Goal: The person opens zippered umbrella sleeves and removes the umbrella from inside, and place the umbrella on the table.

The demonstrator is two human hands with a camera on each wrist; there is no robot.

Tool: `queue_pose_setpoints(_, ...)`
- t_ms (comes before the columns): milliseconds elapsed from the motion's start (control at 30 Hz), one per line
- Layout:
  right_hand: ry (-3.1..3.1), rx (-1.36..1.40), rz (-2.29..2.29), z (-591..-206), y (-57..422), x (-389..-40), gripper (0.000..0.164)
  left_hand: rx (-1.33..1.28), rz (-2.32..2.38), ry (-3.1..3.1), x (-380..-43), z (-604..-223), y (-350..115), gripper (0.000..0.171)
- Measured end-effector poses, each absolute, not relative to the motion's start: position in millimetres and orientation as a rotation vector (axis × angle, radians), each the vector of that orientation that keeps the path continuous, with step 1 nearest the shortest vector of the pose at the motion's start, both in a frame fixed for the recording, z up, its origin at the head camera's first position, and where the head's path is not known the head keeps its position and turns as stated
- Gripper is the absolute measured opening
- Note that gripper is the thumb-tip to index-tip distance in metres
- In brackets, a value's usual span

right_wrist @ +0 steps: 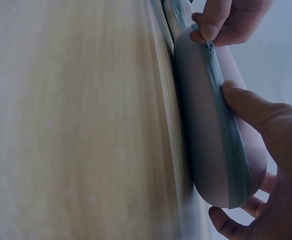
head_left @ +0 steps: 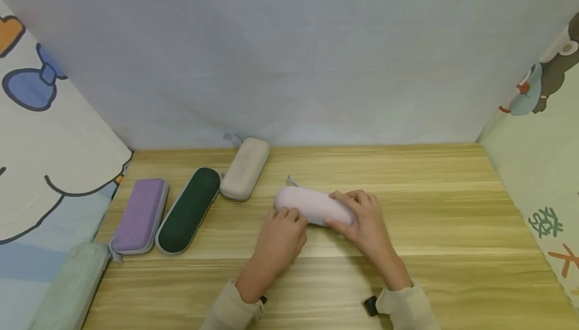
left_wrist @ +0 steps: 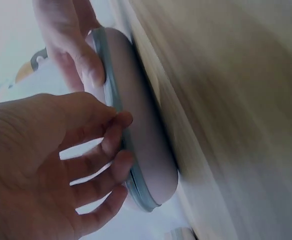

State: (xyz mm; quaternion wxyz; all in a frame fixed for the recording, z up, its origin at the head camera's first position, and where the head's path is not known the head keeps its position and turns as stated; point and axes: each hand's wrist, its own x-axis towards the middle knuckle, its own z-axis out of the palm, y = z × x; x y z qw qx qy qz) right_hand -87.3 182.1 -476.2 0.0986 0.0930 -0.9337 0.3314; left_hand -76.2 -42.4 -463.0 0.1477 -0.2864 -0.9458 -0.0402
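Pink, the case (head_left: 316, 203) lies on the table (head_left: 434, 219) between your hands: your right (head_left: 364, 222) grips one end, presumably to steady it, while your left (head_left: 281, 233) pinches at the zip (right_wrist: 232, 145) (probably its pull; your fingers mostly hide it).

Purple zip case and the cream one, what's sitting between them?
A dark green zip case lies there, shown in the head view.
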Motion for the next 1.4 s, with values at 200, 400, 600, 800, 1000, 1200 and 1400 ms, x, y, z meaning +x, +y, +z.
queue_pose_setpoints(200,-2.747,0.280,0.969,-476,182,-86,0.058,-0.760,-0.083,-2.620,-75,-467,-39,0.012)
queue_pose_setpoints(400,-2.762,0.281,0.956,-476,179,-83,0.058,-0.765,-0.076,-2.598,-75,-468,-37,0.011)
queue_pose_setpoints(600,-2.831,0.380,0.953,-468,184,-78,0.059,-0.800,-0.134,-2.682,-74,-463,-41,0.009)
queue_pose_setpoints(800,-2.941,0.480,1.006,-457,193,-72,0.061,-0.842,-0.216,-2.745,-74,-460,-49,0.009)
queue_pose_setpoints(1000,-2.940,0.530,1.031,-451,196,-72,0.050,-0.879,-0.222,-2.730,-73,-461,-51,0.010)
queue_pose_setpoints(1200,-2.907,0.514,1.136,-453,193,-75,0.046,-0.866,-0.196,-2.686,-71,-463,-50,0.010)
queue_pose_setpoints(1400,-2.867,0.458,1.164,-457,190,-74,0.046,-0.835,-0.116,-2.637,-62,-467,-38,0.008)
